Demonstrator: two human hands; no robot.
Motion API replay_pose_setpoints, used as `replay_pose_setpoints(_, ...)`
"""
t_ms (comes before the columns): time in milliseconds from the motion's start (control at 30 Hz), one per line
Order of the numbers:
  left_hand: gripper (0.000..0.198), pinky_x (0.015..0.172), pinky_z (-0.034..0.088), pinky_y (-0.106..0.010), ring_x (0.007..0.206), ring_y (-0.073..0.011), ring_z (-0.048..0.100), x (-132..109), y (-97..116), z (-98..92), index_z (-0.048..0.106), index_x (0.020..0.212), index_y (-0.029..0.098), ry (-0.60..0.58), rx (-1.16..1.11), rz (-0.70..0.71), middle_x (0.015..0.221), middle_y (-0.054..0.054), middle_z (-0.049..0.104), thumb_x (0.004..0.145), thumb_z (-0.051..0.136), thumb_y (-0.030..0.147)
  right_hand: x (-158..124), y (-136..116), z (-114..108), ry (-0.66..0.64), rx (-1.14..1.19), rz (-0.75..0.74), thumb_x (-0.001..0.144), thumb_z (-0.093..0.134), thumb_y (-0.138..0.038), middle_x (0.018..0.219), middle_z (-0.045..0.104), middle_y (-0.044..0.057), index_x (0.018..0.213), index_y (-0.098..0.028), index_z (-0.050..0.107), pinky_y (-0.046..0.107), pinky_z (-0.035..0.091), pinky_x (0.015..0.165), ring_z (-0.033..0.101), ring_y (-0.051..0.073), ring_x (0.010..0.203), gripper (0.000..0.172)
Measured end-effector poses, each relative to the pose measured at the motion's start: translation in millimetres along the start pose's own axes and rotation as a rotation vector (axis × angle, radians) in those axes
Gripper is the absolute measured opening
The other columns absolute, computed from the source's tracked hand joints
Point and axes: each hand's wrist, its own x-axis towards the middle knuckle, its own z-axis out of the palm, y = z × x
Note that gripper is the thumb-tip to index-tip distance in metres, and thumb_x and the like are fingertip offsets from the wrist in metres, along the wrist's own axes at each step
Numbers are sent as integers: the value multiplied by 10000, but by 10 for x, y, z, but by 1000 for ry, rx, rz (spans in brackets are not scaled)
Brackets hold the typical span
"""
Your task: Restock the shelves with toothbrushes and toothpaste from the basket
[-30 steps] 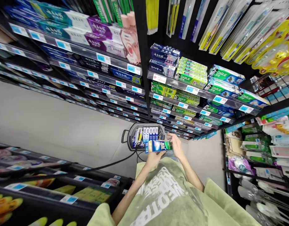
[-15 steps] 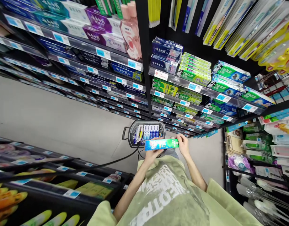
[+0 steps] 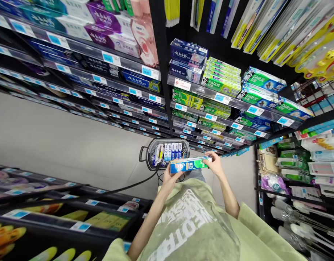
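A green and blue toothpaste box [image 3: 189, 165] is held crosswise in front of my shirt, its printed side facing up toward me. My left hand [image 3: 171, 177] grips its blue end from below. At the green end, my right hand [image 3: 215, 164] is closed with the fingers at the top corner. Just beyond the box, a grey shopping basket [image 3: 148, 159] stands on the floor. Several blue and white boxes [image 3: 173, 151] lie in it in a row, with some other packages beside them on the left.
Shelves [image 3: 195, 85] of toothpaste boxes with price tags rise ahead. Packed toothbrushes [image 3: 256, 29] hang at the upper right. A lower shelf unit [image 3: 112, 217] flanks me on the left, and a rack [image 3: 294, 188] of packaged goods on the right. A black cable [image 3: 139, 182] runs leftward.
The toothpaste box has rolled in my hands, so a different face with a white edge along its top shows. My right hand has risen slightly at its end. The view has shifted a little.
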Motion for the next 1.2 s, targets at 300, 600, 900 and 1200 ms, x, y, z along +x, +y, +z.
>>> replay_pose_setpoints(300, 523, 1062, 528, -395, 1208, -271, 690, 10, -39, -54, 668, 1103, 240, -91, 91, 119, 1246, -96, 750, 653, 935, 215, 28, 17, -149, -104, 76, -115, 510, 1016, -379, 1070, 743, 62, 1040, -259, 729, 397, 576, 902, 710, 283, 1016, 614)
replay_pose_setpoints(600, 573, 1110, 504, -503, 1274, -341, 649, -78, 53, -34, 724, 1186, 247, -177, -76, -116, 1331, -127, 720, 675, 924, 412, 93, 43, -89, -3, 262, -133, 512, 996, -519, 1070, 753, 82, 1042, -262, 684, 410, 577, 896, 707, 292, 1012, 666)
replay_pose_setpoints(900, 721, 950, 592, -550, 1154, -407, 718, -273, 114, 302, 625, 1384, 282, -376, -183, -407, 1266, -130, 748, 741, 868, 498, 131, -127, 415, -138, 598, 110, 526, 826, -824, 1176, 729, 77, 1334, -317, 575, 381, 602, 728, 723, 291, 978, 987)
replay_pose_setpoints(1200, 575, 1019, 557, -434, 1154, -258, 706, -110, -52, 222, 638, 1202, 299, -28, -156, -102, 1212, -44, 746, 702, 914, 363, -80, -114, 639, -466, 714, 340, 897, 608, -711, 1328, 705, 90, 1273, -239, 678, 366, 637, 755, 698, 254, 1100, 608)
